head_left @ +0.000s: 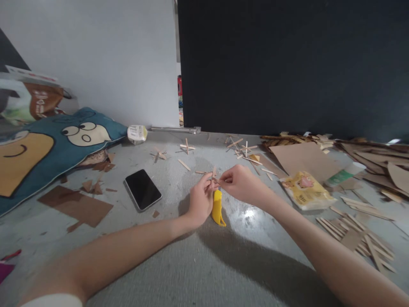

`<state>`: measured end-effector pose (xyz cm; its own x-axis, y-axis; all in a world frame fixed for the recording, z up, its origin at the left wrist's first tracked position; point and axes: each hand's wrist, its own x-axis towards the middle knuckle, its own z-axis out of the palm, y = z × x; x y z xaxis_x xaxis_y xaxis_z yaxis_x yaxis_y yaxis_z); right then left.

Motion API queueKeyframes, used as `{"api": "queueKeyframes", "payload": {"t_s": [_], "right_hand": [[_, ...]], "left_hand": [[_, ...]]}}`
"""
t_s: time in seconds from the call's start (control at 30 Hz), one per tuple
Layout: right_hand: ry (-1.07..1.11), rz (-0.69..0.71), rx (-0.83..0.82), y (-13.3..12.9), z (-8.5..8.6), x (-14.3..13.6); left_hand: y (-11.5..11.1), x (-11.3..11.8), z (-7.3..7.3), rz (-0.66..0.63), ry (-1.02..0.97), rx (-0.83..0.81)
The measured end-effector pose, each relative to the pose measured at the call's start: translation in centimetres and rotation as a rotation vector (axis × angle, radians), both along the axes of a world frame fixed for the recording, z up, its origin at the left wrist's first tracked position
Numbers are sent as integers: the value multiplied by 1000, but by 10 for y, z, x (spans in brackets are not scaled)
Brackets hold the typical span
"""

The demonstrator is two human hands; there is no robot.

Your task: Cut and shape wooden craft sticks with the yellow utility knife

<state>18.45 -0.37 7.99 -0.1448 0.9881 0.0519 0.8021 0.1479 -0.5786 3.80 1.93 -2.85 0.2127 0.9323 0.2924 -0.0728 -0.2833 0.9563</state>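
Observation:
My left hand (202, 198) is closed around a small wooden craft stick (214, 172), which points up from between the fingers. Close beside it, my right hand (238, 181) pinches at the same spot, its fingertips almost meeting the left ones. What lies between the right fingertips is too small to make out. Just below the hands, a yellow plastic object (217, 209) with a loop at its lower end lies on the grey surface. Behind the hands stand craft sticks joined into crosses, one small cross (187, 147) among them.
A phone (142, 190) and brown cardboard (76, 205) lie left, near a blue cartoon pillow (79, 136). To the right are a yellow packet (306, 190), a green-and-white tube (345, 174) and many loose craft sticks (367, 238). A dark panel (287, 64) rises behind.

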Motion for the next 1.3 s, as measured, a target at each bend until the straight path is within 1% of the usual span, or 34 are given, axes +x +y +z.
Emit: {"api": "queueKeyframes", "payload": {"t_s": [0.13, 0.2, 0.3, 0.43, 0.53, 0.63, 0.7, 0.77, 0.9, 1.0, 1.1, 1.13, 1.2, 1.23, 1.3], "right_hand": [[46, -14, -55, -1, 7, 0], [63, -19, -68, 0, 6, -1], [55, -29, -65, 1, 0, -2], [51, -8, 0, 2, -7, -2], [54, -4, 0, 2, -6, -1], [43, -17, -36, 0, -1, 0], [24, -18, -49, -3, 4, 0], [-7, -2, -47, -6, 9, 0], [-129, -9, 22, -9, 15, 8], [-301, -90, 122, -1, 9, 21], [-542, -245, 90, 11, -4, 32], [-610, -260, 117, 13, -8, 34], [-679, -242, 137, 14, -15, 34], [-665, -197, 116, 13, -18, 32], [-544, -57, 27, 5, -23, 25]], "left_hand": [[-2, 0, 2, 1, 28, 9], [-3, 0, 2, -10, 34, -21], [-4, -1, 3, -23, 38, -56], [-3, -2, 4, -16, 11, -23], [-3, -2, 4, 1, 5, 25], [-1, -1, 2, 3, 6, 19], [1, 0, 0, -8, -17, -17], [5, 2, -2, -5, -69, -90], [12, 6, -2, 30, -177, -261], [11, 7, 0, -17, -224, -263], [9, 6, 1, -47, -247, -241], [8, 6, 1, -49, -252, -242], [9, 5, 2, -51, -258, -241], [11, 5, 3, -51, -263, -236], [16, 4, 7, -37, -274, -217]]}}
